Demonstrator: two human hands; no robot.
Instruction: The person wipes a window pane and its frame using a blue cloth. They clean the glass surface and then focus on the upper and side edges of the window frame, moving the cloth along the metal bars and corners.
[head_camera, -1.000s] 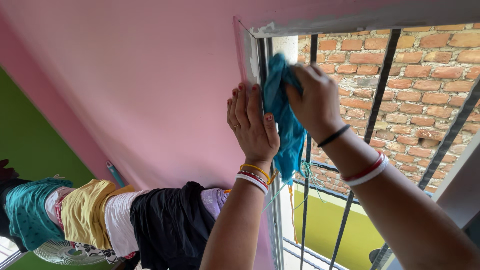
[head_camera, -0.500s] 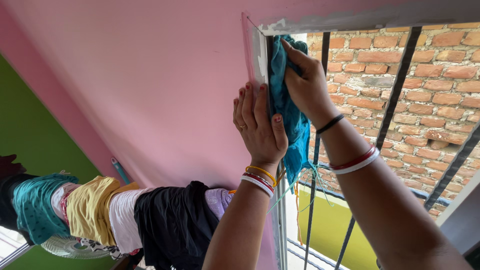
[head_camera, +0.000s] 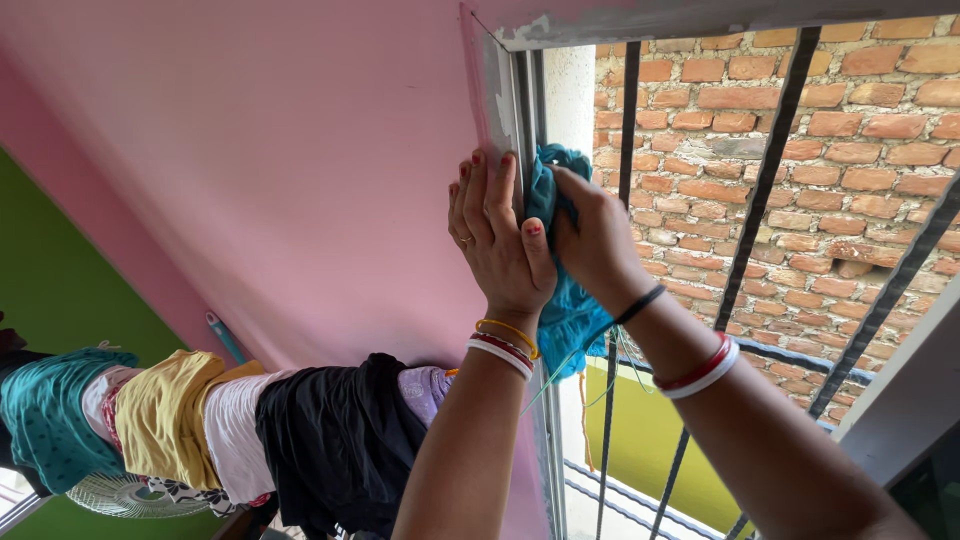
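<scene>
My right hand (head_camera: 590, 235) has its grip clamped on a bunched teal cloth (head_camera: 560, 290), pressing it against the window frame (head_camera: 520, 110) just inside that frame's vertical edge; the cloth's loose end hangs below the hand, with frayed threads trailing past my wrist. My left hand (head_camera: 497, 235) lies flat against the same frame, fingers together and pointing up, holding nothing, its thumb touching the cloth. Both hands sit side by side on the frame, a little below its upper corner, where grey patching shows at the edge. To the wall side of the frame: bare pink wall (head_camera: 280, 170), open room. To the outer side of the frame: dark iron bars (head_camera: 765, 170), the nearest one just beside the cloth, so room there is narrow. Beyond the bars, a brick wall (head_camera: 860, 150). Below and well away from the frame, hung clothes (head_camera: 250, 430) in a row, with a fan (head_camera: 130, 498) under them.
</scene>
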